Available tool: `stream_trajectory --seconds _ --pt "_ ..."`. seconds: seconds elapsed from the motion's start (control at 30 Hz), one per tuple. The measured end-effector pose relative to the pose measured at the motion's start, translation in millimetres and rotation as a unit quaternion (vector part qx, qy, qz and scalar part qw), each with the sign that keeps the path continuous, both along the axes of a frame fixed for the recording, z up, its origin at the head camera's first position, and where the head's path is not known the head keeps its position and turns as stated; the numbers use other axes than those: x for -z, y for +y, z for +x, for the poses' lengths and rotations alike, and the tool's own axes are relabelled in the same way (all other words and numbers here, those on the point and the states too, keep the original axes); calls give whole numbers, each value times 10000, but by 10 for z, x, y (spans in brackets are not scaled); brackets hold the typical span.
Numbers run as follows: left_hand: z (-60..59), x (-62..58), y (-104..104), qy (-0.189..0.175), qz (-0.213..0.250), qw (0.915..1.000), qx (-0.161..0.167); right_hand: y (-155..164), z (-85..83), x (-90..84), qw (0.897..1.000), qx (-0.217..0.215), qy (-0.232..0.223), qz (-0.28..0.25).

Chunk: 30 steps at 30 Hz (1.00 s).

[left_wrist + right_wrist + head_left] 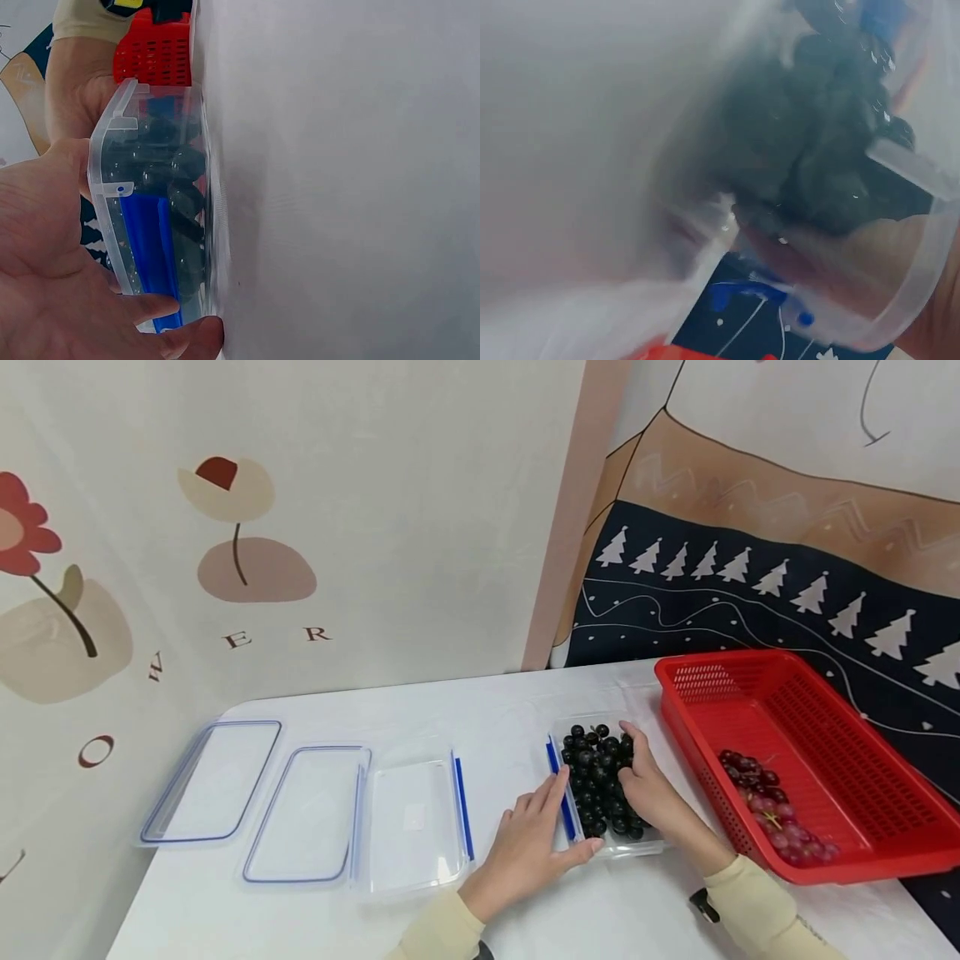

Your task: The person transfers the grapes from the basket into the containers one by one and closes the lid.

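My left hand (pixel 525 843), fingers extended, touches the clear box (pixel 633 851); inside it, my right hand (pixel 651 783) touches black grapes (pixel 596 772), its grip unclear.

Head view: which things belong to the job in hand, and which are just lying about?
In the job:
- left hand, against the filled box
- right hand, at the black grapes inside

Lying about, untouched (perhaps meant for later):
- empty box
- lids
- basket
- red grapes
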<state>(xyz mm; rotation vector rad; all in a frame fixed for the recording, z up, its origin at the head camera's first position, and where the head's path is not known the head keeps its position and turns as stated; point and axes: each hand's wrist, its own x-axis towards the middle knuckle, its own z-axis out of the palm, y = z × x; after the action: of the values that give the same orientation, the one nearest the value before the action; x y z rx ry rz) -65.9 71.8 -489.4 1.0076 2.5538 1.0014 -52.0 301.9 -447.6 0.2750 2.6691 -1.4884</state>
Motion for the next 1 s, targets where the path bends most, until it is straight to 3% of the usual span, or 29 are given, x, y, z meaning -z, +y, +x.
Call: stream_trajectory --seconds 0.2,0.33,0.5,0.6,0.83,1.0 --pt "-5 3 17 -111 -16 9999 12 -61 227 -79 9968 419 -110 669" --pt "-6 -3 15 -151 -41 9999 7 -98 402 -127 9919 460 -30 1185" --pt "-9 -8 9 -109 -48 9999 -14 -151 536 -122 9911 538 232 1198" --pt "-9 -2 14 -107 -52 9999 -27 -191 571 -116 9899 742 335 1159" --pt "3 -15 19 -73 -91 9999 -5 -220 583 -119 9796 1059 446 1651" --pt "2 -13 0 -29 -105 9999 -26 -151 482 -119 9901 777 -14 1167"
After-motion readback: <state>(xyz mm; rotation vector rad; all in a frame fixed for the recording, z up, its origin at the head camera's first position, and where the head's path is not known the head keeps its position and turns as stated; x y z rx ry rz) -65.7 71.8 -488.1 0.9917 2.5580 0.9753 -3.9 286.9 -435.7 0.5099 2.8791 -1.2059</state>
